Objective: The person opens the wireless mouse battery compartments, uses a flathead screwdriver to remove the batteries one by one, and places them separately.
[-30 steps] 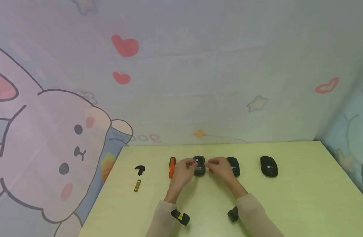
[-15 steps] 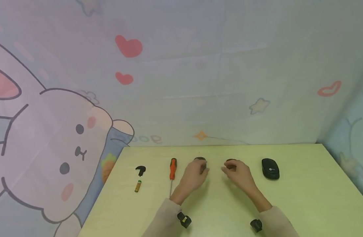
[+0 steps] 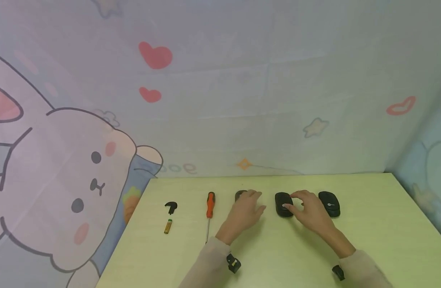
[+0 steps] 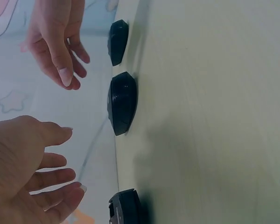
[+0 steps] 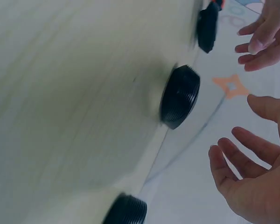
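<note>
From the head camera, three black computer mice sit in a row near the far edge of the pale green table point(image 3: 368, 240). The left hand point(image 3: 246, 210) hovers with relaxed, spread fingers over the left mouse point(image 3: 239, 195), which peeks out at its 11 o'clock. The right hand point(image 3: 311, 210) is likewise loose and holds nothing; the middle mouse point(image 3: 283, 204) lies at its 9 o'clock, just beside the fingertips, and the right mouse point(image 3: 329, 203) at its 2 o'clock. At 9 o'clock from the left hand lies an orange-handled screwdriver point(image 3: 209, 208), and further that way a small black cover piece point(image 3: 171, 207) with an AA battery point(image 3: 167, 226) below it.

The left wrist camera shows the left hand point(image 4: 28, 163) with fingers extended, gripping nothing, apart from the table. The middle mouse point(image 4: 121, 102) lies at 2 o'clock from it, with the right hand point(image 4: 56, 37) open above.

The right wrist camera shows the right hand point(image 5: 256, 186) open, fingers splayed, with the middle mouse point(image 5: 179, 95) at its 10 o'clock and not touched.

The mouse looks like a light, rigid plastic shell with a smooth, somewhat slippery top; it would probably be best pinched across its two long sides, thumb against fingers.
</note>
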Tool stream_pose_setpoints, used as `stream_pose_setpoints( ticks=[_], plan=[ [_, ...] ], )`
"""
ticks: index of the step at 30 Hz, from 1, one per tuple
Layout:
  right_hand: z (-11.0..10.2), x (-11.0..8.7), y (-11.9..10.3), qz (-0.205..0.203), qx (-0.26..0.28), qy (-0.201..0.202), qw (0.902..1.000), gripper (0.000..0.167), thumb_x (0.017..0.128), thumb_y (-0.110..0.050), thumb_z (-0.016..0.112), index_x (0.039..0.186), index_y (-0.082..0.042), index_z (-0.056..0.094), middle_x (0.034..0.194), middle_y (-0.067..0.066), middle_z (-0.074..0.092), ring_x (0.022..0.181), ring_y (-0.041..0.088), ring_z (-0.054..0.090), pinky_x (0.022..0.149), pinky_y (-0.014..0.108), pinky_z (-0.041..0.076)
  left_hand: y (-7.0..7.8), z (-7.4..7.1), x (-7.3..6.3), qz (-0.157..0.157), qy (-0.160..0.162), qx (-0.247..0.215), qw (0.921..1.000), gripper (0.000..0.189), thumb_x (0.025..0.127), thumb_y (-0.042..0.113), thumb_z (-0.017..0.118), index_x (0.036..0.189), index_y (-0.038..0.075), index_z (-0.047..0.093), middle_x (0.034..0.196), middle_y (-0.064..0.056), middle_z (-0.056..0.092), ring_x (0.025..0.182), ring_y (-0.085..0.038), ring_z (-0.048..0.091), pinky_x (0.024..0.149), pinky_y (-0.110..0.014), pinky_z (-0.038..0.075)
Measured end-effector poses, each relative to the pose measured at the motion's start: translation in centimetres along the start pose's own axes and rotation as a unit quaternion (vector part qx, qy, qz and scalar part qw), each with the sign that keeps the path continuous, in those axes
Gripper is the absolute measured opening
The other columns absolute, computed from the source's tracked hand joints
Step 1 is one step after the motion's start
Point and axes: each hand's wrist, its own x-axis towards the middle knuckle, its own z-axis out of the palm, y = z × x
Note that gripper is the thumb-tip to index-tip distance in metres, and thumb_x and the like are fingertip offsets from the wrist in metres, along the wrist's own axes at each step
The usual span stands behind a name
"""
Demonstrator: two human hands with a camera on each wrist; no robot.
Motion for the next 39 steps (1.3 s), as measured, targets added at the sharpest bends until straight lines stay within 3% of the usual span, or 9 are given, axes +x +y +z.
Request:
stream_pose_setpoints(
  ticks=[5, 10, 19, 24, 32, 39],
  plan=[
    [-0.1, 0.2, 1.0, -0.044, -0.068, -0.038, 0.996, 0.052, 0.093, -0.03, 0.082, 0.13, 0.004, 0.069, 0.137, 0.027, 0.066, 0.129, 0.05, 0.061, 0.103, 0.065, 0.053, -0.1, 0.8, 0.7, 0.034, -0.018, 0.048, 0.9981, 0.056, 0.104, 0.04, 0.066, 0.15, 0.011, 0.055, 0.151, -0.007, 0.06, 0.14, -0.024, 0.057, 0.116, -0.036, 0.052],
    [-0.1, 0.3, 2.1, -0.086, -0.109, -0.075, 0.9876, 0.065, 0.09, -0.031, 0.084, 0.14, 0.004, 0.063, 0.146, 0.027, 0.061, 0.131, 0.047, 0.062, 0.102, 0.06, 0.057, 0.1, 1.3, 1.7, 0.069, -0.031, 0.087, 0.9933, 0.059, 0.103, 0.043, 0.067, 0.151, 0.01, 0.054, 0.155, -0.008, 0.058, 0.144, -0.024, 0.055, 0.12, -0.036, 0.048],
    [0.7, 0.7, 3.7, -0.126, -0.144, -0.118, 0.9743, 0.067, 0.09, -0.028, 0.085, 0.143, 0.003, 0.06, 0.148, 0.026, 0.06, 0.129, 0.044, 0.064, 0.1, 0.054, 0.059, 1.3, 2.4, 2.5, 0.07, -0.068, 0.117, 0.9883, 0.065, 0.101, 0.046, 0.069, 0.154, 0.013, 0.052, 0.16, -0.005, 0.053, 0.149, -0.02, 0.051, 0.119, -0.031, 0.05],
    [0.9, 0.7, 4.7, -0.135, -0.139, -0.124, 0.9731, 0.069, 0.091, -0.029, 0.084, 0.146, 0.003, 0.058, 0.148, 0.027, 0.06, 0.127, 0.045, 0.066, 0.099, 0.055, 0.059, 2.1, 3.5, 3.0, 0.076, -0.078, 0.13, 0.9856, 0.075, 0.1, 0.05, 0.069, 0.16, 0.013, 0.044, 0.164, -0.004, 0.048, 0.151, -0.019, 0.049, 0.116, -0.033, 0.053],
    [1.0, 0.9, 5.5, -0.146, -0.114, -0.142, 0.9723, 0.067, 0.093, -0.025, 0.081, 0.149, 0.002, 0.055, 0.152, 0.026, 0.057, 0.122, 0.043, 0.07, 0.097, 0.052, 0.06, 2.5, 5.0, 2.8, 0.142, -0.073, 0.193, 0.9679, 0.075, 0.104, 0.054, 0.06, 0.16, 0.008, 0.042, 0.166, -0.01, 0.045, 0.153, -0.024, 0.047, 0.12, -0.031, 0.048],
    [1.1, 0.8, 5.8, -0.148, -0.095, -0.138, 0.9747, 0.065, 0.093, -0.022, 0.082, 0.148, 0.002, 0.057, 0.149, 0.026, 0.059, 0.119, 0.042, 0.071, 0.096, 0.052, 0.061, 2.4, 5.5, 2.9, 0.133, -0.061, 0.164, 0.9755, 0.073, 0.105, 0.051, 0.058, 0.16, 0.006, 0.041, 0.166, -0.01, 0.045, 0.153, -0.023, 0.047, 0.119, -0.031, 0.049]
  ],
)
